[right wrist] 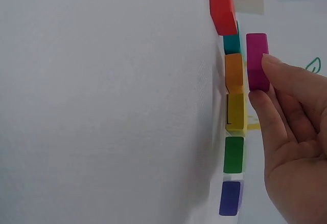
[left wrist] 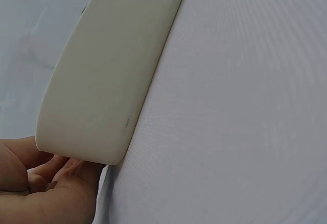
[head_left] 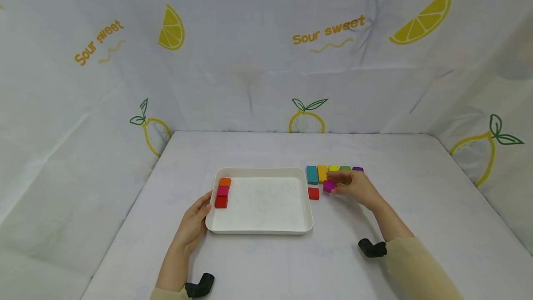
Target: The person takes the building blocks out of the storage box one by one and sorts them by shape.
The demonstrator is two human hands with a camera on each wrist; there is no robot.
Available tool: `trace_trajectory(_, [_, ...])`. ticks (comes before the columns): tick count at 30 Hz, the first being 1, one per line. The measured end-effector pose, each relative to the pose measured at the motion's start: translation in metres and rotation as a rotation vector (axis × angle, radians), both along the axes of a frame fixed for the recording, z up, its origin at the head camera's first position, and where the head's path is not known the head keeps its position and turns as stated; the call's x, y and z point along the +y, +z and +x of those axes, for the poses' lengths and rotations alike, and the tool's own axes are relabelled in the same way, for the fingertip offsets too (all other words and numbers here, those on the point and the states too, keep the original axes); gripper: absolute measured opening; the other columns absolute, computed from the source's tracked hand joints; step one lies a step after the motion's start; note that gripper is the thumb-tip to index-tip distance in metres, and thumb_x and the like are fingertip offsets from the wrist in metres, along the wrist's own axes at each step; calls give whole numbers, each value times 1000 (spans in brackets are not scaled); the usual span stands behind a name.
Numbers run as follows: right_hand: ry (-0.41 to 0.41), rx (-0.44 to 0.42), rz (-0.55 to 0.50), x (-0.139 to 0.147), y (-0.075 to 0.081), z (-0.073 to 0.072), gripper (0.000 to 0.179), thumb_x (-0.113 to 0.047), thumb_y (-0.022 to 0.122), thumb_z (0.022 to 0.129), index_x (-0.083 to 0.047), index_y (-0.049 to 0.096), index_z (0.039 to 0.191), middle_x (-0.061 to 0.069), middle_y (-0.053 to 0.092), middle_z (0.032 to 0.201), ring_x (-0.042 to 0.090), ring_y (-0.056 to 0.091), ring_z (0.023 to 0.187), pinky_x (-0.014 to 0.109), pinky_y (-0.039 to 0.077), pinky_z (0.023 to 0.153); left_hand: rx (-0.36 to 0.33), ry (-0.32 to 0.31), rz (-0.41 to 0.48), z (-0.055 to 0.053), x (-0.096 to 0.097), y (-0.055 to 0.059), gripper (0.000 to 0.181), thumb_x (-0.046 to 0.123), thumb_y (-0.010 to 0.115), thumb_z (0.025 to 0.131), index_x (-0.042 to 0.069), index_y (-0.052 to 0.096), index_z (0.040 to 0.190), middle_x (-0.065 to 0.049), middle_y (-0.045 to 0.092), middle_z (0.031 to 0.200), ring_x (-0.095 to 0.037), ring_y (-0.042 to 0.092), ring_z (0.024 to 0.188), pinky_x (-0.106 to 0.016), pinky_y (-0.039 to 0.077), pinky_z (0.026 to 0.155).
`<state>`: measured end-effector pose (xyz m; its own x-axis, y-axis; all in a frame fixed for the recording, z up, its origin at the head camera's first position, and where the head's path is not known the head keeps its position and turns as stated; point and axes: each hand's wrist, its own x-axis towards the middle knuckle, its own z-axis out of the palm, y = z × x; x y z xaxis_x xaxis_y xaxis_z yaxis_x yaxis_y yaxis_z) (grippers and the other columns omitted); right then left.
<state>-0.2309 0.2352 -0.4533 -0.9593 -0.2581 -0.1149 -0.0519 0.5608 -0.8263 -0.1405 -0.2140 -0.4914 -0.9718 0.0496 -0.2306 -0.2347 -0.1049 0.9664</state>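
Note:
A white tray point(head_left: 260, 232) lies on the table, with an orange block point(head_left: 225, 182), a pink block point(head_left: 222, 191) and a red block point(head_left: 221, 202) in a column along its left side. My left hand point(head_left: 196, 219) holds the tray by its left edge; the left wrist view shows the fingers point(left wrist: 76, 193) at the tray's corner. To the right of the tray, my right hand point(head_left: 353, 189) pinches a magenta block point(right wrist: 257, 60) between thumb and fingertips. In the head view this block overlaps the area in front of the row of coloured blocks.
Beside the tray's right wall runs a row: a teal block point(head_left: 312, 175), a yellow-orange block point(head_left: 322, 174), then a yellow block point(right wrist: 235, 114), a green block point(right wrist: 234, 155) and a purple block point(right wrist: 230, 198). Another red block point(head_left: 313, 193) sits before the teal one. A lemon-print cloth point(head_left: 233, 91) hangs behind.

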Motion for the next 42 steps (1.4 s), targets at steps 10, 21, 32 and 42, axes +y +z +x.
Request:
trace_trajectory(10, [90,-37,-14,2,-12,3,45,-10,73,86,-9,63,131,15,66,133,35,61,122,35,57,94,-4,0,4,2,0,0,51,10,34,107,6,22,156,-14,24,163,-27,26,148,-6,43,94])
trace_trajectory(21, [86,-66,-16,-1,-16,3,44,-6,72,87,-10,65,130,15,65,132,34,61,121,33,58,93,3,-1,23,3,0,4,52,10,35,107,5,21,157,-14,23,164,-26,24,150,-4,42,95])
trace_trajectory(32, [91,-64,-15,-3,-14,2,45,-7,73,86,-9,64,130,15,66,132,35,61,122,39,57,95,6,-10,27,2,0,4,52,10,34,107,5,21,157,-14,22,164,-26,24,150,-4,41,95])
trace_trajectory(42, [78,-75,-19,-4,-14,1,45,-6,73,85,-8,64,130,16,66,131,35,61,122,39,57,95,2,0,14,2,0,5,52,11,36,107,5,22,156,-14,24,164,-27,25,150,-7,42,98])
